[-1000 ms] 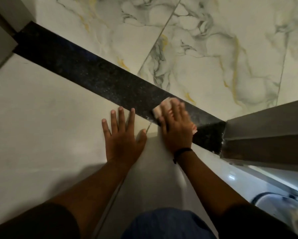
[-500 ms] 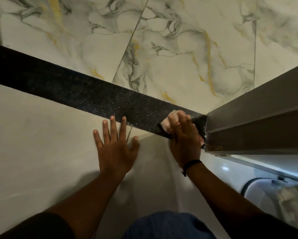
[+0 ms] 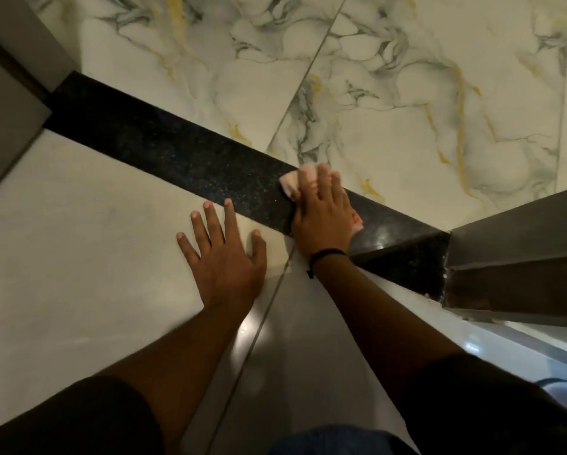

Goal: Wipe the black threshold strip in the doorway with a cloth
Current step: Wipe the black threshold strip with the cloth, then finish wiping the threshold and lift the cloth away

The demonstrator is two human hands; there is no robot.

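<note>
The black speckled threshold strip [image 3: 177,156] runs diagonally across the floor from upper left to the door frame at right. My right hand [image 3: 321,218] lies flat on the strip and presses a pale pink cloth [image 3: 290,182] onto it; the cloth shows past my fingertips and at my palm's right edge. My left hand [image 3: 223,257] rests flat on the plain cream tile just below the strip, fingers spread, its fingertips reaching the strip's near edge. A wet sheen shows on the strip to the right of the cloth.
A grey door frame post [image 3: 518,257] stands at the strip's right end, another grey frame [image 3: 9,103] at its left end. Marbled white and gold tiles [image 3: 390,110] lie beyond the strip. A grout line [image 3: 259,323] runs between my arms.
My right hand has slid the cloth leftward along the strip, away from the right door frame it was against half a second ago. My left hand stays planted on the tile.
</note>
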